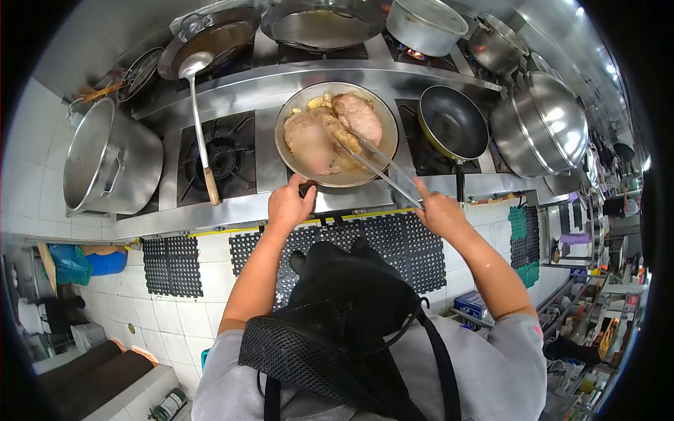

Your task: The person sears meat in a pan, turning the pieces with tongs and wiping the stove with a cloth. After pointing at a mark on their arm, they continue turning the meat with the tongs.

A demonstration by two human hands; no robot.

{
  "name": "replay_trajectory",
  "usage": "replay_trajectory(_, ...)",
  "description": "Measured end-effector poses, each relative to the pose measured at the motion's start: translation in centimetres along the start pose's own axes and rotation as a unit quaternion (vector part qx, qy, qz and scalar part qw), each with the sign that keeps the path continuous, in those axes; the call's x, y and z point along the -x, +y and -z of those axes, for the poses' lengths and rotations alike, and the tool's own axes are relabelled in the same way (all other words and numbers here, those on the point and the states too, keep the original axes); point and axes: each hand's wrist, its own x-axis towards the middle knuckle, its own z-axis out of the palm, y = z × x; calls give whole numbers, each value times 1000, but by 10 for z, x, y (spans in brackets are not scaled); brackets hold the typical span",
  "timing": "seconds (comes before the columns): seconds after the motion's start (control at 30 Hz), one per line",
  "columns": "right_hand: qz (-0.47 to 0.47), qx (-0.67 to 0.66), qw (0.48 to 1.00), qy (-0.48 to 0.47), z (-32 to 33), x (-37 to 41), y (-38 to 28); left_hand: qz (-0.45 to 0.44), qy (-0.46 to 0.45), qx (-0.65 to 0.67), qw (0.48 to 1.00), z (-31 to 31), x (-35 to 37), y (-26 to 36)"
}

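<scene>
A wide frying pan (390,132) sits on the middle front burner. Large pieces of meat lie in it, one browned (302,135) on the left and a paler pink one (359,116) at the upper right. Pale garlic-like pieces (317,102) are along the far side. My left hand (287,206) is closed around the pan's short dark handle at the near rim. Metal tongs (394,178) are gripped in my right hand (443,213), their tips down in the pan at the browned meat. Part of the left piece is blurred.
A tall stockpot (116,168) stands at the left. A long-handled ladle (199,123) reaches across the left burner (221,156). On the right are a black frying pan (453,123) and a domed steel pot (551,125). Behind, several pans line a raised shelf, with flame (414,53) under one pot (427,27).
</scene>
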Motion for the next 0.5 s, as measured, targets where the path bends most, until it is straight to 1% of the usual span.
replay_trajectory(0.03, -8, 17, 999, -26, 5, 3, 2, -1, 1, 6, 1000, 1, -1, -2)
replay_trajectory(0.17, -3, 3, 1000, 3, -18, -11, -1, -19, 4, 15, 1000, 2, 1, -6)
replay_trajectory(0.2, 0, 2, 1000, 5, -17, -10, -3, -18, 6, 13, 1000, 2, 2, -6)
replay_trajectory(0.27, -31, -48, 998, -10, -6, -4, -4, -5, 6, 5, 1000, -1, 3, -4)
replay_trajectory(0.3, -30, -48, 998, -9, 3, 2, -3, -6, 7, 4, 1000, -2, 4, -4)
replay_trajectory(0.37, -52, -204, 977, -31, 18, 17, 2, -1, 11, 15, 1000, -4, 8, -4)
replay_trajectory(0.4, -50, -207, 977, -31, 19, 24, 3, 0, 11, 12, 1000, -5, 10, -4)
replay_trajectory(0.47, -62, -308, 949, 7, 18, 37, 5, 14, 22, 16, 1000, -6, 13, -2)
replay_trajectory(0.5, -62, -310, 949, 7, 13, 41, 7, 14, 21, 14, 1000, -6, 13, -1)
